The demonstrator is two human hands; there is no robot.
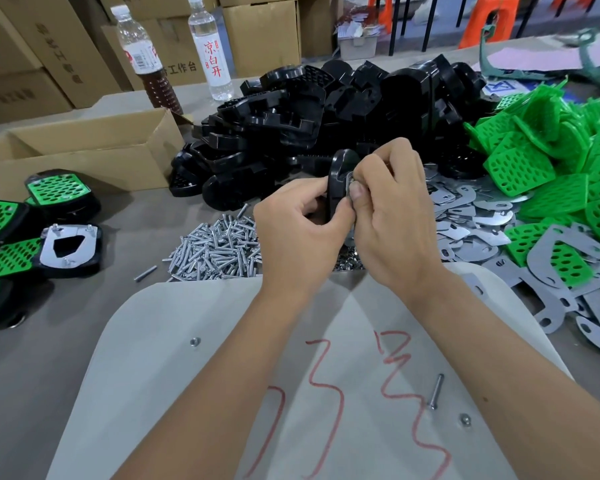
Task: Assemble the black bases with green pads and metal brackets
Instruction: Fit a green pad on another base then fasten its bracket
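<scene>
My left hand [300,230] grips a black base [340,178] held on edge above the table's middle. My right hand [392,216] pinches a small metal part against that base with thumb and fingers; the part is mostly hidden. A big heap of black bases [326,116] lies behind. Green perforated pads [548,161] pile up at the right. Flat metal brackets [465,220] are spread below them. A heap of silver screws [215,247] lies just left of my hands. Several finished bases with green pads [59,192] sit at the left, one showing its bracket [68,244].
An open cardboard box [84,147] stands at the back left, with two bottles [215,46] behind it. Grey gasket-shaped sheets [561,289] lie at the right. A pale sheet with red marks [291,375] covers the near table, carrying a loose screw [435,391] and nuts [465,420].
</scene>
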